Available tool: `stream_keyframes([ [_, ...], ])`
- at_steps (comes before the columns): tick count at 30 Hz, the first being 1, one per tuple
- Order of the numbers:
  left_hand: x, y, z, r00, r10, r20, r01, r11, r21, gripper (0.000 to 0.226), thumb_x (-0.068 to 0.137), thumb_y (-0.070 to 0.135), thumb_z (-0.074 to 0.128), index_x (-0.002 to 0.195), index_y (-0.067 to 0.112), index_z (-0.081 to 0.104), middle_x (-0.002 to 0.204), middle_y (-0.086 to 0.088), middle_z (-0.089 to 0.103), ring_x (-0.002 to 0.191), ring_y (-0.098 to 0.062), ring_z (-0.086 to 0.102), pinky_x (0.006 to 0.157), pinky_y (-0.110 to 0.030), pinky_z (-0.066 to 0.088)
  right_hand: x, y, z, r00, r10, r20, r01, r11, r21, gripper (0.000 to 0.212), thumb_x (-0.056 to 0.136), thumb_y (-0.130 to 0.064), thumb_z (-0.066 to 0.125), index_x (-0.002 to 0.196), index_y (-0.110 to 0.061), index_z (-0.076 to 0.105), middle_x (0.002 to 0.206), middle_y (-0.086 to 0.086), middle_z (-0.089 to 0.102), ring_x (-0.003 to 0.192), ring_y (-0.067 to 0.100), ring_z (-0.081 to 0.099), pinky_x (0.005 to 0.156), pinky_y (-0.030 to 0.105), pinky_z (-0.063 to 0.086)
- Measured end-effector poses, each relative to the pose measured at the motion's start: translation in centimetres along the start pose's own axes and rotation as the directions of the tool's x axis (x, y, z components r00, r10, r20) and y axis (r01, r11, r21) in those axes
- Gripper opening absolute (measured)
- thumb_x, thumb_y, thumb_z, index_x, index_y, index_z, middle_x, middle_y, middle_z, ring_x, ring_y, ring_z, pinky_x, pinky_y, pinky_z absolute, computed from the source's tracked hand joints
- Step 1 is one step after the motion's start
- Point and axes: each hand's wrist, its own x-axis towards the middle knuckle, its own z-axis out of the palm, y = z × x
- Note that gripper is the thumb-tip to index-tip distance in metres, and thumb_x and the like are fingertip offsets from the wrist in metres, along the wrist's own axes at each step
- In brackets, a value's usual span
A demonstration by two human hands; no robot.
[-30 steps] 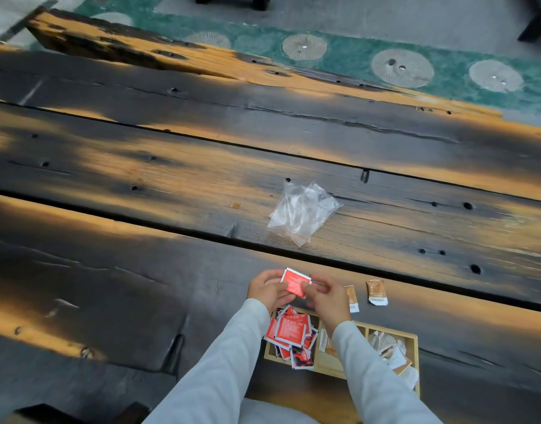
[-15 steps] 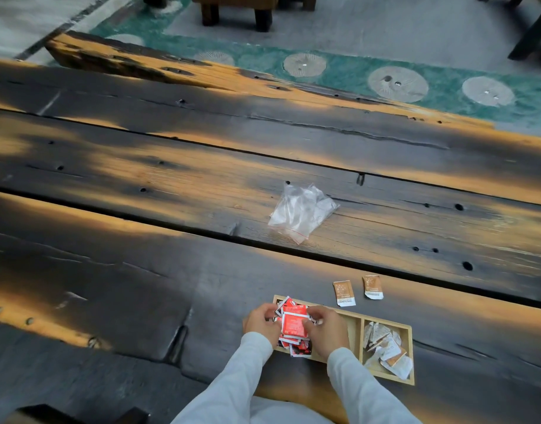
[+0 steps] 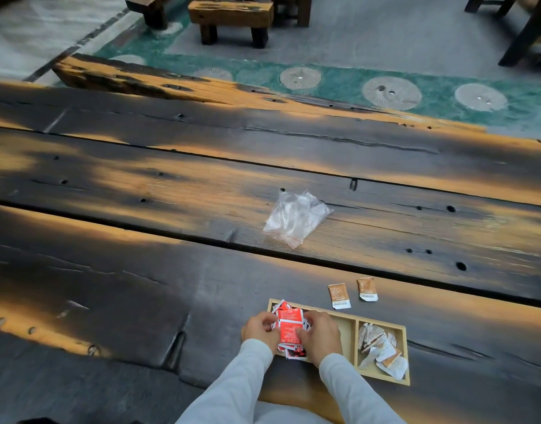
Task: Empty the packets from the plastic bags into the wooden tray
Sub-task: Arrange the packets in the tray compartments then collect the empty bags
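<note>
A wooden tray [image 3: 349, 330] with compartments lies near the table's front edge. Its left compartment holds a pile of red packets [image 3: 289, 327]. My left hand [image 3: 258, 328] and my right hand [image 3: 319, 335] sit on either side of that pile, fingers curled around the red packets. The right compartment holds several white and brown packets [image 3: 381, 350]. Two brown packets [image 3: 339, 296] [image 3: 367, 289] lie on the table just beyond the tray. Crumpled clear plastic bags [image 3: 295, 217] lie farther out on the table, with no packets visible inside.
The table [image 3: 140, 270] is made of dark, wide wooden planks with gaps and knot holes. Beyond its far edge lie a green patterned rug [image 3: 416, 90], a wooden bench [image 3: 232, 19] and chair legs [image 3: 523, 35] at the top right.
Both hands came down from above the tray, lowering a red packet onto the red pile. They now hold the pile in the left compartment. My view has tilted up.
</note>
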Motion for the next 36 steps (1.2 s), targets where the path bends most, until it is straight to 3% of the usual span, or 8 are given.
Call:
stream_keyframes([
  [9,0.6,2.5,0.6,0.998,0.022,-0.060,-0.023,1.000,-0.010,0.013,0.085,0.017,0.069,0.096,0.024,0.071,0.104,-0.003,0.073,0.094,-0.023,0.069,0.091,-0.036,0.057,0.5,1.3,-2.0,1.000,0.001,-0.011,0.000,0.995,0.099,0.035,0.092,-0.031,0.072,0.124,-0.018,0.070,0.122,0.001,0.073,0.112,0.020,0.067,0.100,0.033,0.052],
  [15,0.9,7.0,3.8,0.979,0.135,0.154,-0.124,0.989,-0.079,0.015,0.085,0.013,0.068,0.095,0.024,0.068,0.098,-0.001,0.071,0.094,-0.023,0.068,0.093,-0.033,0.054,3.3,3.4,-5.2,0.995,0.100,-0.007,-0.096,0.970,0.222,0.029,0.090,-0.025,0.067,0.117,-0.019,0.073,0.102,0.005,0.078,0.099,0.029,0.072,0.099,0.042,0.056],
  [19,1.8,9.3,5.8,0.964,0.087,0.252,-0.032,0.976,-0.218,0.022,0.091,-0.002,0.054,0.104,0.014,0.062,0.092,-0.008,0.065,0.063,-0.019,0.060,0.060,-0.029,0.057,5.1,4.6,-7.7,0.990,0.143,0.008,-0.140,0.960,0.242,0.033,0.093,-0.022,0.065,0.125,-0.017,0.069,0.114,0.009,0.075,0.111,0.030,0.067,0.102,0.037,0.051],
  [22,2.3,10.3,7.1,0.958,0.042,0.285,0.016,0.980,-0.198,0.030,0.092,-0.003,0.045,0.110,0.016,0.061,0.091,-0.007,0.062,0.061,-0.020,0.061,0.055,-0.028,0.056,6.6,5.6,-9.0,0.982,0.182,0.046,-0.188,0.948,0.256,0.036,0.094,-0.020,0.061,0.130,-0.017,0.067,0.119,0.010,0.074,0.113,0.030,0.066,0.103,0.037,0.050],
  [26,3.7,10.2,9.2,0.953,-0.040,0.301,0.091,0.983,-0.159,0.033,0.090,-0.001,0.045,0.091,0.026,0.065,0.096,-0.016,0.062,0.075,-0.027,0.059,0.079,-0.043,0.062,8.3,6.2,-10.1,0.957,0.270,0.104,-0.289,0.910,0.299,0.038,0.096,-0.011,0.050,0.129,-0.017,0.067,0.084,0.013,0.075,0.072,0.025,0.068,0.071,0.031,0.052],
  [28,5.0,9.8,10.2,0.952,-0.068,0.297,0.108,0.987,-0.119,0.036,0.088,0.002,0.044,0.098,0.028,0.067,0.103,-0.018,0.064,0.082,-0.028,0.062,0.082,-0.044,0.062,9.0,6.4,-10.5,0.951,0.279,0.132,-0.308,0.894,0.325,0.038,0.096,-0.008,0.047,0.128,-0.012,0.066,0.078,0.009,0.070,0.056,0.022,0.063,0.069,0.034,0.055],
  [30,5.6,9.7,11.0,0.945,-0.106,0.309,0.136,0.988,-0.078,0.038,0.089,0.004,0.043,0.108,0.028,0.065,0.114,-0.019,0.064,0.095,-0.031,0.066,0.079,-0.038,0.062,9.6,6.5,-10.7,0.943,0.288,0.168,-0.330,0.879,0.343,0.040,0.095,-0.006,0.042,0.127,-0.011,0.065,0.090,0.009,0.070,0.054,0.022,0.062,0.075,0.038,0.058],
  [36,6.1,10.7,12.0,0.928,-0.161,0.335,0.181,0.983,-0.028,0.049,0.085,0.005,0.045,0.127,0.026,0.058,0.130,-0.023,0.061,0.109,-0.034,0.064,0.084,-0.037,0.060,11.5,6.7,-10.3,0.915,0.302,0.266,-0.381,0.863,0.331,0.036,0.096,-0.008,0.035,0.110,-0.016,0.067,0.081,0.008,0.071,0.053,0.017,0.059,0.047,0.027,0.041],
])
